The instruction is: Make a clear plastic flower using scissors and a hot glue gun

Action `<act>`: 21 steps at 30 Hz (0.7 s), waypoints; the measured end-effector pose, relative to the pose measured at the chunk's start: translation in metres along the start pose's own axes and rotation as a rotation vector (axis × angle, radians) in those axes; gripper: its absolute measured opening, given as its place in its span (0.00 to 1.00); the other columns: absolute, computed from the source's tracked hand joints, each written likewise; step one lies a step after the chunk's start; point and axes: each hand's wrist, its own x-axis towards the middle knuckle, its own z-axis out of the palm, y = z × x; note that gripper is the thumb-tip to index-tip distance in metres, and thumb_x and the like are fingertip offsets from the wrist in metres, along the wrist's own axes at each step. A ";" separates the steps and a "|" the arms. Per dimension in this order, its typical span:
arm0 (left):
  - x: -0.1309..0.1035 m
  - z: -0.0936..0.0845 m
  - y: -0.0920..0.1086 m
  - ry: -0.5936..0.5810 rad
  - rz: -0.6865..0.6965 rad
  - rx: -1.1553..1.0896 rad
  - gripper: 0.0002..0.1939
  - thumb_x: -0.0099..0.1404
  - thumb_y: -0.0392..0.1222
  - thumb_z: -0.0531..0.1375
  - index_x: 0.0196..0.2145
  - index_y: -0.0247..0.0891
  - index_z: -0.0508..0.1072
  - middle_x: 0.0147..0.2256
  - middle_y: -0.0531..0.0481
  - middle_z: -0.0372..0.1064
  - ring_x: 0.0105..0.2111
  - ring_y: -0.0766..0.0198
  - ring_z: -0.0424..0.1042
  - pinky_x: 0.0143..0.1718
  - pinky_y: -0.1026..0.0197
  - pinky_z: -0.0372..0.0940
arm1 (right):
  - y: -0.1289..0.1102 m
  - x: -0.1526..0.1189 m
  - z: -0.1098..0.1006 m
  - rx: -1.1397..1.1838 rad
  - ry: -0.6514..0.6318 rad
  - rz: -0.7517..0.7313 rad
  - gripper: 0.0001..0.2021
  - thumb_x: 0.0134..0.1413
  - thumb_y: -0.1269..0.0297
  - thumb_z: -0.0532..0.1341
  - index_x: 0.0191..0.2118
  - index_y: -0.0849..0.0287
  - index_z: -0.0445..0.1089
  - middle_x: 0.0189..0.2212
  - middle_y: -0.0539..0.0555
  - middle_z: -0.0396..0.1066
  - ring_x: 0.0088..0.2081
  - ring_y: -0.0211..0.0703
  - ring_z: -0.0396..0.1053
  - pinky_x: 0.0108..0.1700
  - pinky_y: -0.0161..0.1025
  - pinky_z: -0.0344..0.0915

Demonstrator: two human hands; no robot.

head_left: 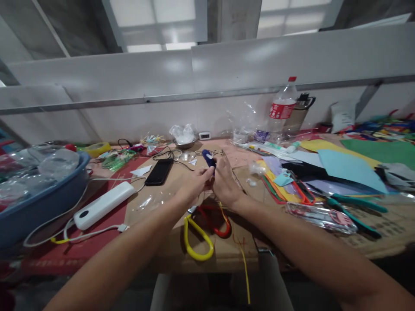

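At frame centre you hold the blue piece (208, 159) between your left hand (200, 178) and right hand (224, 180), both closed narrowly on it, presumably so each steadies the other's grip, while the yellow loop (199, 258) lies lower centre on the surface (170, 248), probably for easy reach.

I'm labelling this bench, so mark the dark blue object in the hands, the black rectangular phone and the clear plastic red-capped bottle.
Dark blue object (206, 155), head view: its upper end.
Black rectangular phone (159, 172), head view: middle of its screen.
Clear plastic red-capped bottle (281, 111), head view: its red label.
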 end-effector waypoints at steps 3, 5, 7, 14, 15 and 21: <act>0.007 0.005 -0.007 0.073 -0.004 -0.113 0.24 0.44 0.54 0.75 0.30 0.34 0.74 0.23 0.53 0.69 0.22 0.69 0.67 0.26 0.66 0.63 | -0.006 -0.005 0.008 0.007 0.049 -0.017 0.20 0.56 0.72 0.52 0.54 0.65 0.63 0.50 0.67 0.67 0.53 0.55 0.64 0.60 0.55 0.62; 0.007 0.005 -0.008 0.107 -0.028 -0.179 0.24 0.41 0.48 0.77 0.32 0.35 0.74 0.24 0.52 0.71 0.25 0.65 0.71 0.28 0.64 0.65 | -0.011 -0.009 0.012 0.026 0.079 -0.047 0.24 0.52 0.73 0.55 0.57 0.67 0.61 0.53 0.69 0.66 0.56 0.57 0.62 0.62 0.56 0.60; 0.006 0.004 -0.007 0.124 -0.028 -0.231 0.25 0.38 0.44 0.77 0.34 0.35 0.74 0.26 0.50 0.73 0.30 0.59 0.75 0.32 0.61 0.68 | -0.016 -0.013 0.010 0.056 0.053 -0.093 0.29 0.49 0.73 0.58 0.60 0.68 0.60 0.57 0.70 0.64 0.60 0.58 0.59 0.64 0.57 0.58; 0.007 -0.014 0.000 0.174 0.098 -0.185 0.22 0.47 0.46 0.75 0.36 0.34 0.74 0.36 0.45 0.76 0.36 0.59 0.76 0.37 0.56 0.72 | 0.005 0.034 -0.044 0.092 -0.135 0.055 0.13 0.64 0.65 0.55 0.50 0.61 0.72 0.47 0.60 0.76 0.47 0.47 0.72 0.51 0.45 0.68; 0.007 -0.016 0.000 0.183 0.116 -0.184 0.22 0.48 0.46 0.74 0.37 0.33 0.74 0.36 0.45 0.76 0.36 0.60 0.76 0.37 0.57 0.72 | 0.014 0.048 -0.049 0.016 -0.158 0.073 0.12 0.64 0.67 0.55 0.47 0.62 0.74 0.45 0.60 0.77 0.46 0.46 0.73 0.51 0.43 0.67; 0.004 -0.019 -0.002 0.165 0.108 -0.237 0.22 0.48 0.46 0.75 0.36 0.33 0.75 0.36 0.46 0.76 0.33 0.64 0.74 0.36 0.59 0.72 | 0.071 0.111 -0.028 -0.409 -0.517 0.107 0.10 0.62 0.73 0.59 0.41 0.64 0.78 0.43 0.59 0.79 0.43 0.45 0.73 0.47 0.38 0.65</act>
